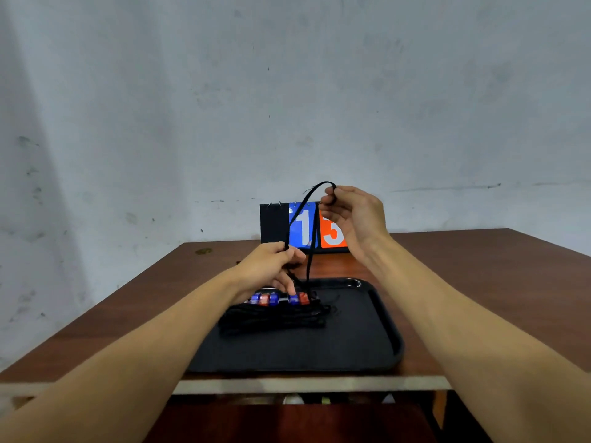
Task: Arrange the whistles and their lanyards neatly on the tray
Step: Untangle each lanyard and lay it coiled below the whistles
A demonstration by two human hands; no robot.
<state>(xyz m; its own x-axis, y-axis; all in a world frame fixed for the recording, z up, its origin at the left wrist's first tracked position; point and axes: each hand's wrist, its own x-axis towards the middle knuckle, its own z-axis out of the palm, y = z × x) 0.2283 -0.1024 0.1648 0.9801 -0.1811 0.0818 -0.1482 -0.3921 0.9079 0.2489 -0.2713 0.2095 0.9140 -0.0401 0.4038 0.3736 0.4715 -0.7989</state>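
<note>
Two bare forearms reach over a black tray (388,330) on a brown wooden bench (479,282). The right hand (355,219), raised at about 1 o'clock from the tray, pinches the top of a black lanyard (309,266) loop between thumb and fingertips. The left hand (271,263), lower at 11 o'clock, has its fingers curled round that cord just above a row of blue, red and black whistles (275,298) lying side by side on the tray's far left. A bundle of folded cords (275,319) lies just in front of them, toward 6 o'clock.

The step looks like drawing this cord straight for folding. It would go best held taut between both hands, folded to the bundle's length and lowered gently, so the whistle row is not dragged askew.

The bench is smooth with a pale front edge. A flip scoreboard (300,227) at 12 o'clock shows a blue 1 and an orange 5. Behind it is a scuffed grey wall (287,91).
</note>
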